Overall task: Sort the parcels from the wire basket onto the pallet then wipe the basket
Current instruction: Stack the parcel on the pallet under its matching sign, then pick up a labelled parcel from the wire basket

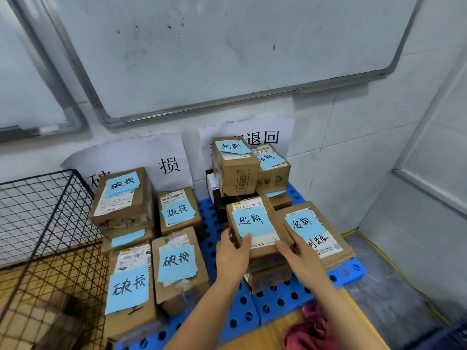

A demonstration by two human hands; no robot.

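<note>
Head view, looking down into a corner of a white-tiled room. Both bare hands reach forward at centre frame onto one cardboard parcel (252, 226) with a blue note on top. The left hand (233, 251) grips its near left corner, thumb on the top face and fingers round the side. The right hand (299, 251) lies against its near right edge with fingers stretched out flat, more pressing than clasping. That parcel sits on top of darker boxes stacked on the blue plastic pallet (273, 303), whose perforated surface shows in the lower centre.

Just to its right, touching or nearly so, lies a flatter parcel (316, 233) with a larger blue note. Behind them, near the wall, a taller stack (235, 168) carries two more blue-noted boxes. On the left half of the pallet stands a separate group of parcels (151, 248), each with a blue handwritten note; the writing differs from that on the right group.

At the left edge of the frame is the black wire basket (45, 223), beside the left group; its lower part is blurred and I cannot tell what is in it. A dark red cloth (313, 329) lies crumpled at the bottom right, on a wooden surface by the pallet's near edge. Paper signs (262, 137) are stuck to the wall, and a whiteboard (227, 46) fills the upper frame.
</note>
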